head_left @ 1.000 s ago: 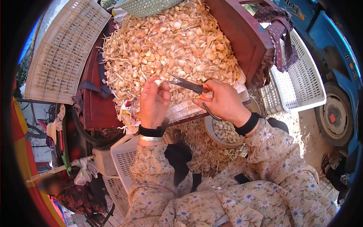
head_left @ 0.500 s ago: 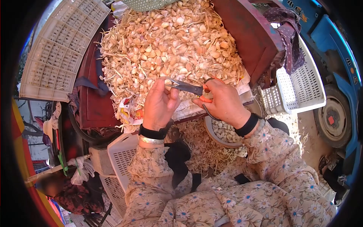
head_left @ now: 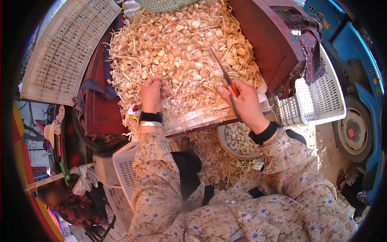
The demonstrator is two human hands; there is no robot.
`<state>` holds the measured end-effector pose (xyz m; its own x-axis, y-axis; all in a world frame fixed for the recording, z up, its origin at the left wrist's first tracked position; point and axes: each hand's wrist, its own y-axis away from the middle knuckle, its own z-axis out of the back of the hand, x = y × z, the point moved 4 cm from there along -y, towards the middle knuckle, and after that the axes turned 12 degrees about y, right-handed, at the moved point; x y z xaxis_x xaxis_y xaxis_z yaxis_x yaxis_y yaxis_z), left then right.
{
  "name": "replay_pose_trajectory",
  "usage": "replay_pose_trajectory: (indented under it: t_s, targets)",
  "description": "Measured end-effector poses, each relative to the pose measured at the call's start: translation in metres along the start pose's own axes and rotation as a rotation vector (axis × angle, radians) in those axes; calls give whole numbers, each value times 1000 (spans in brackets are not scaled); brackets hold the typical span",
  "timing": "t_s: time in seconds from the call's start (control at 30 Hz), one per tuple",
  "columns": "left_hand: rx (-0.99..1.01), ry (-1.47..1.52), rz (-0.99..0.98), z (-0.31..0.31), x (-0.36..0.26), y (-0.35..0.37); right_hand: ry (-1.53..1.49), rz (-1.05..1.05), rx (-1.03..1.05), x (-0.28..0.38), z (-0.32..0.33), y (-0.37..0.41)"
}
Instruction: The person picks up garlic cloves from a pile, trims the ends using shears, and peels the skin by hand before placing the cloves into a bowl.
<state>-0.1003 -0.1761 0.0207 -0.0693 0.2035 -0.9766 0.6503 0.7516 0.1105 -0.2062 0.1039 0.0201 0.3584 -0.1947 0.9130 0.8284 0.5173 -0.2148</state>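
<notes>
A heap of garlic cloves and bulbs with dry husks (head_left: 189, 52) covers the red-framed surface. My right hand (head_left: 243, 101) is closed on orange-handled scissors (head_left: 224, 72), their blades pointing up and left above the heap. At the heap's left front part is my left hand (head_left: 153, 94), its fingers curled together; what they hold, if anything, is hidden. Below the front edge, a round bowl (head_left: 222, 139) holds pale peeled-looking garlic (head_left: 241, 138).
White crates stand at the upper left (head_left: 60, 52), right (head_left: 322, 88) and lower left (head_left: 125, 165). Another person (head_left: 82, 205) is at the lower left. A blue vehicle with a wheel (head_left: 354, 129) is on the right. Stalks and husks (head_left: 217, 169) lie below.
My left hand has moved away from the scissors, left and down to the garlic heap. The scissors have turned from nearly level to pointing steeply upward, and my right hand has shifted slightly right and down.
</notes>
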Motion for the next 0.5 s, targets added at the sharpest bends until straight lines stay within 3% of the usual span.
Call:
replay_pose_trajectory:
  t_s: [0.1, 0.23, 0.37, 0.5]
  targets:
    - [-21, -344, -167, -15, 11, -9, -37, -41, 9, 2, 1, 0]
    - [52, -1063, -297, -38, 8, 3, 4, -39, 24, 1, 1, -1]
    - [193, -1157, -380, -30, 11, 6, 22, -23, 50, 0, 0, -1]
    - [194, -1245, -505, -27, 13, 12, 79, -7, 99, 0, -1, 1]
